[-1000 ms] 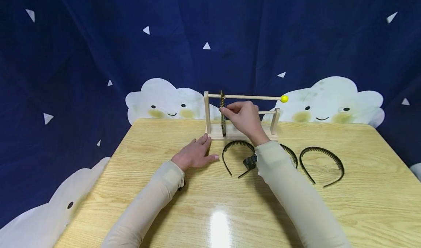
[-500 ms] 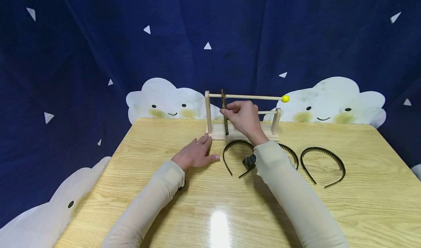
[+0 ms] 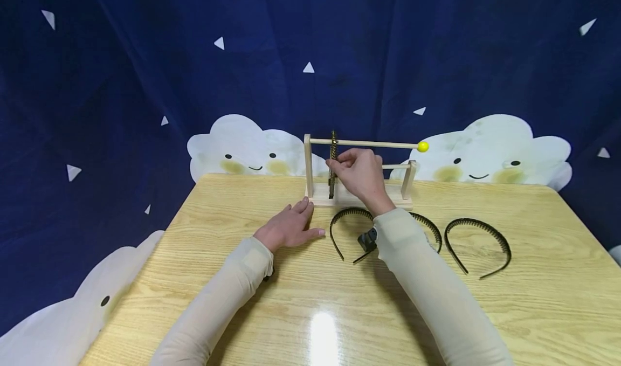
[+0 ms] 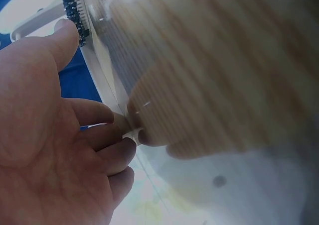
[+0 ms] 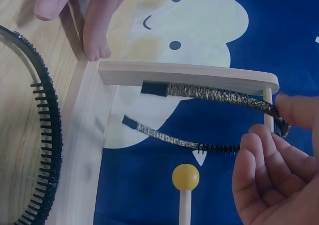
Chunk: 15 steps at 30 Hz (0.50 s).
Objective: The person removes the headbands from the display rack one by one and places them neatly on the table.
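A glittery dark-and-gold headband (image 3: 333, 147) hangs over the upper rod of a wooden stand (image 3: 308, 166), close to its left post. My right hand (image 3: 361, 177) pinches its side between thumb and fingers. In the right wrist view the band's two black-tipped ends (image 5: 155, 88) point away from the hand. My left hand (image 3: 290, 227) lies on the table with fairly straight fingers, their tips touching the left front corner of the stand's base. The left wrist view shows the left palm (image 4: 45, 135) from below the thumb, with nothing held.
Black toothed headbands lie on the table (image 3: 242, 204): one (image 3: 351, 209) before the stand, another (image 3: 433, 227) partly behind the right sleeve, a third (image 3: 468, 221) farther right. The upper rod ends in a yellow ball (image 3: 423, 147); a lower rod (image 3: 395, 166) runs beneath. A dark blue curtain hangs behind.
The glittery headband's top has shifted slightly right along the upper rod; its lower end swung right, then back. My left hand keeps its place at the stand's corner.
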Tool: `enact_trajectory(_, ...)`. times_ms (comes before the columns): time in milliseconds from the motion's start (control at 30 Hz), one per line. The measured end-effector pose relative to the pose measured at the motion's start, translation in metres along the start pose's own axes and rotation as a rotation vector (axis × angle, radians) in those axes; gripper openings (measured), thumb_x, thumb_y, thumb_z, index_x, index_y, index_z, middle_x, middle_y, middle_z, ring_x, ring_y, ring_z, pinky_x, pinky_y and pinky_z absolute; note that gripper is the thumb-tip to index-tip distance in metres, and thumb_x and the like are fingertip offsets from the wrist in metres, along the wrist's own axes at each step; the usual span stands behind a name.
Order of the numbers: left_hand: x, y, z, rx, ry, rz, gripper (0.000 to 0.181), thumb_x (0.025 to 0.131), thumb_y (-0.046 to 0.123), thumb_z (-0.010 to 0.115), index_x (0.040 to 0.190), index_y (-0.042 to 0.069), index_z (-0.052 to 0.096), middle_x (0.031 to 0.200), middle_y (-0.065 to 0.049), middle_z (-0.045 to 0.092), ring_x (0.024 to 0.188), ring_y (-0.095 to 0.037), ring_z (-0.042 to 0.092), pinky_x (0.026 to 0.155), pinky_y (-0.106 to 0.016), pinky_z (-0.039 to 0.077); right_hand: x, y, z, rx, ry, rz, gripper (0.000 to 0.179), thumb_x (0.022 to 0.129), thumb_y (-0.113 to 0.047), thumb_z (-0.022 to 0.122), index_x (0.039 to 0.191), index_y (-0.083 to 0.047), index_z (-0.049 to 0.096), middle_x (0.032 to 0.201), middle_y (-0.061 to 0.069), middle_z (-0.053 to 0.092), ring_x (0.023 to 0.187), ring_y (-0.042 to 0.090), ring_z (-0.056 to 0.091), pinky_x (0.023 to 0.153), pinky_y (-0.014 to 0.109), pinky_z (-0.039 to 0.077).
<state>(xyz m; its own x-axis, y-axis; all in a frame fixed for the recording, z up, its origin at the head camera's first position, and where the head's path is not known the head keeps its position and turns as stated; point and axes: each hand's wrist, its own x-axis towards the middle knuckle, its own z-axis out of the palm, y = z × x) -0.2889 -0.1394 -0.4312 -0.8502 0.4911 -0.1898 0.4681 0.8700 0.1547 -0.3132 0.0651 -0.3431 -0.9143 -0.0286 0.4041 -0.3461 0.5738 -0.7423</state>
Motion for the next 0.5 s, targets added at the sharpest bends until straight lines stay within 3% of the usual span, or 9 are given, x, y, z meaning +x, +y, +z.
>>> enact_trajectory(233, -0.0002, 0.0000, -0.0007, -0.003, -0.004, -0.001, 0.091, 0.100, 0.065, 0.042, 0.159, -0.001, 0.021, 0.165, -0.020, 0.014, 0.151, -0.029, 0.018, 0.121, -0.046, 0.019, 0.0005, -0.0020, 0.0002, -0.039, 0.039, 0.001, 0.029, 0.089, -0.030, 0.078, 0.100, -0.004, 0.078, 0.081, 0.005, 0.075, 0.070, 0.021, 0.069, 0.068, 0.041, 0.057)
enact_trajectory(500, -0.0003, -0.0007, 0.0002, -0.005, -0.003, 0.001, 0.091, 0.100, 0.065, 0.041, 0.159, -0.001, 0.021, 0.164, -0.021, 0.013, 0.151, -0.030, 0.019, 0.121, -0.045, 0.019, 0.0007, -0.0040, -0.0001, -0.104, 0.051, 0.023, 0.027, 0.090, -0.023, 0.076, 0.105, 0.000, 0.077, 0.086, 0.008, 0.077, 0.075, 0.023, 0.072, 0.077, 0.043, 0.058)
